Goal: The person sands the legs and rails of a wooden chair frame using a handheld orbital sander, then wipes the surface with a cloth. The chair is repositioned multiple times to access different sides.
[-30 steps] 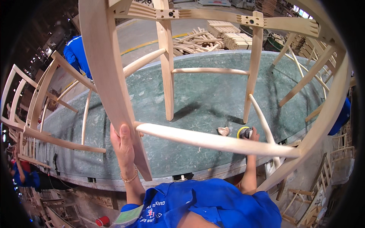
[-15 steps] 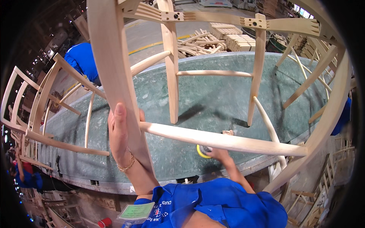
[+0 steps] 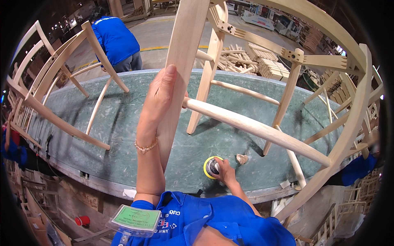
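A pale bare-wood chair frame point(image 3: 250, 123) stands tilted in front of me on the green-topped table point(image 3: 176, 143). My left hand point(image 3: 161, 96) is wrapped around its thick near leg point(image 3: 180, 78), close to where a round stretcher joins. The thumb lies along the leg's face, and the other fingers are partly hidden behind it. Lower down, my right hand point(image 3: 225, 171) grips a round hand sander point(image 3: 212, 167) with a yellow-edged pad, at the table's surface. Right of the sander lies a small crumpled tan piece point(image 3: 242, 159), perhaps sandpaper or cloth.
Another chair frame point(image 3: 61, 119) stands at the left, and more chair frames point(image 3: 332, 94) at the right. A person in blue point(image 3: 117, 41) bends beyond the table; a blue sleeve point(image 3: 359, 169) shows at right. Stacked wooden parts point(image 3: 266, 61) lie on the floor behind.
The chair frame has tilted and shifted to the right, my left hand moving up and right with it. My right hand and the sander are now more fully visible, left of the crumpled piece.
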{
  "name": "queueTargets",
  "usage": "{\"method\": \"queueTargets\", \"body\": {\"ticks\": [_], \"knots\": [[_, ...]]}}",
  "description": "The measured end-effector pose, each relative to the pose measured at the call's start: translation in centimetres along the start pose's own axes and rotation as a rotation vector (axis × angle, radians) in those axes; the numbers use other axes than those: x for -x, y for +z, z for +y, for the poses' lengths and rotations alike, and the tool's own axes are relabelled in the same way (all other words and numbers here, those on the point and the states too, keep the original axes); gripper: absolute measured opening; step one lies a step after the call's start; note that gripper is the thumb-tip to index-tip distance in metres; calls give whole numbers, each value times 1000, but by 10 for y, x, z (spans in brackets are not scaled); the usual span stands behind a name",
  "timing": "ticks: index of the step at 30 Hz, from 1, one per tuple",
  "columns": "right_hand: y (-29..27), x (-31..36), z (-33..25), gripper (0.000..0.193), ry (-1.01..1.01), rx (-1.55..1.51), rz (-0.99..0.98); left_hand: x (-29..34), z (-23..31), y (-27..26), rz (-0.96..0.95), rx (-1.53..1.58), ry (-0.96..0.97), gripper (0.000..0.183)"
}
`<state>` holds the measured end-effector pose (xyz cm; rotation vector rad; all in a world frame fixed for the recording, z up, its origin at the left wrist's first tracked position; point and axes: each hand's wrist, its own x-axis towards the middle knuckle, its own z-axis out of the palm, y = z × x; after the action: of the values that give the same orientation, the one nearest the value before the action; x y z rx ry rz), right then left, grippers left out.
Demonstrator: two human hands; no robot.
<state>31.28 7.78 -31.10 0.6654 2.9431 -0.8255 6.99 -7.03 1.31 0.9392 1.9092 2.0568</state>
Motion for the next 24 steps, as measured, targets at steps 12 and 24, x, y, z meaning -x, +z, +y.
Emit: {"method": "queueTargets", "body": {"ticks": [12, 24], "knots": [[-4, 3, -189, 92, -465, -1150, -348, 26, -18, -13, -28, 26, 127, 55], [24, 38, -246, 74, -126, -1115, -208, 108, -27, -37, -113, 106, 139, 49]]}}
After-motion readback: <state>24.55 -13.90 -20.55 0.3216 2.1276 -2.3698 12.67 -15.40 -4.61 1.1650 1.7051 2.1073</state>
